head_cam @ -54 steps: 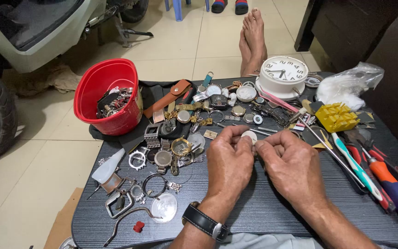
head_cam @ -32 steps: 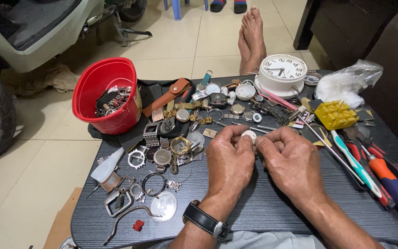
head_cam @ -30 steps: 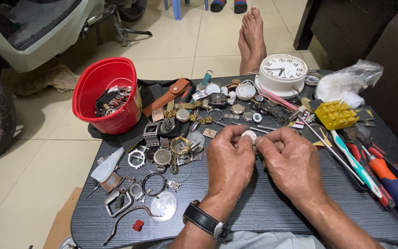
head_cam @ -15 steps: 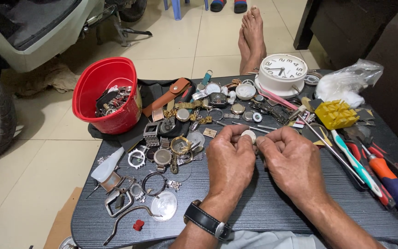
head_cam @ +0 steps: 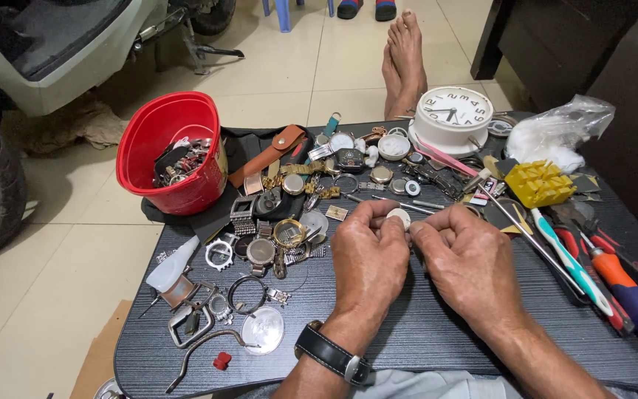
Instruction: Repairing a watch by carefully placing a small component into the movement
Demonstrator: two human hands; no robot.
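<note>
Two hands, one tiny watch part

Both hands meet over the middle of the dark table (head_cam: 437,332). Left hand (head_cam: 369,260), with a black wristwatch (head_cam: 331,353) strapped on, pinches a small round pale watch piece (head_cam: 399,217) at its fingertips. Right hand (head_cam: 468,264) closes in beside it, fingertips curled at the piece's right edge, touching it. Far left sits a red bucket (head_cam: 173,151) of parts; far right, a white clock (head_cam: 453,118); screwdrivers (head_cam: 625,284) lie at the right.

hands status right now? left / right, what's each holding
Left hand: closed, fingertips pinching a small round white disc.
Right hand: closed, fingertips meeting the left's at the disc; whether it grips it cannot be told.
</note>
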